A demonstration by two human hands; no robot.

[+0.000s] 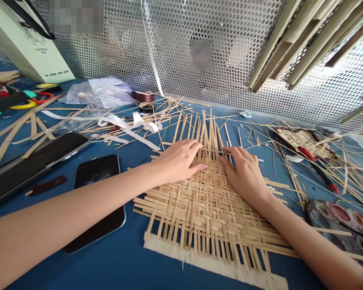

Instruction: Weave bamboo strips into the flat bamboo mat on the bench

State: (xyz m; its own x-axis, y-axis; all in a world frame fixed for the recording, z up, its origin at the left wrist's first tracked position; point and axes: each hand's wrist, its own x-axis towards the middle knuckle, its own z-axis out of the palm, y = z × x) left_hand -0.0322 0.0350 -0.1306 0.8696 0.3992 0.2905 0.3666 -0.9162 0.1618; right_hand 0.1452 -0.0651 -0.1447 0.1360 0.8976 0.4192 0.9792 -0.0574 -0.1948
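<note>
Fingers (193, 146) of left hand (177, 161) lie close together, flat on the loose strips (210, 129); right hand (245, 173) likewise, pinching nothing; mat (205, 209) sits mid-table (133, 266); best to press evenly along the woven edge; keep strips parallel, unbent.

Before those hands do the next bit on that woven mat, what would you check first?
1. Left hand flat on the woven mat: ok.
2. Right hand flat on it too, fingertips at the loose strips: ok.
3. Loose strips at the far edge lying parallel: not ok, they fan apart and a few cross.
4. Near strip ends sitting on the pale band: ok.
5. Nearer phone clear of the mat: ok, close but apart.
6. Any strip cracked under the hands: cannot tell.
</note>
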